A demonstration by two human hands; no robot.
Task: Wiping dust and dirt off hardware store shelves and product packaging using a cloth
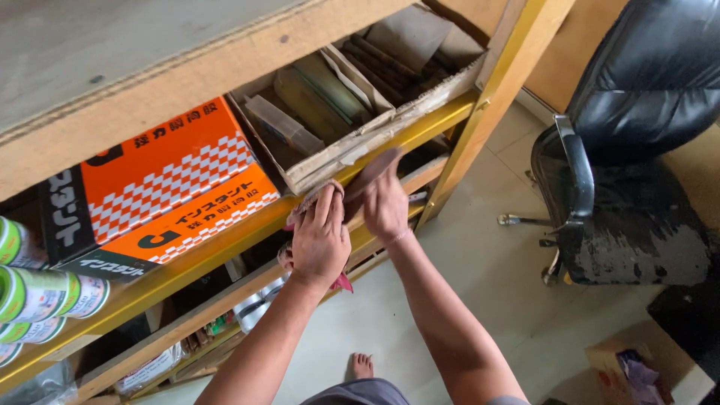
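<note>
A crumpled pinkish cloth rag [315,196] is lying bunched against the yellow-painted metal shelf rail [225,251] at the centre of the frame, and the left hand [321,238] is pressing down on it, palm flat, fingers curling over the fabric and closing on it. Just right of it, the right hand [384,204] is reaching toward the torn, frayed open cardboard box [352,146], fingers blurred, so I cannot tell whether they are grasping anything. A glossy orange checkered carton [172,187] is sitting at left; a cracked black leather chair [622,150] is standing at right.
</note>
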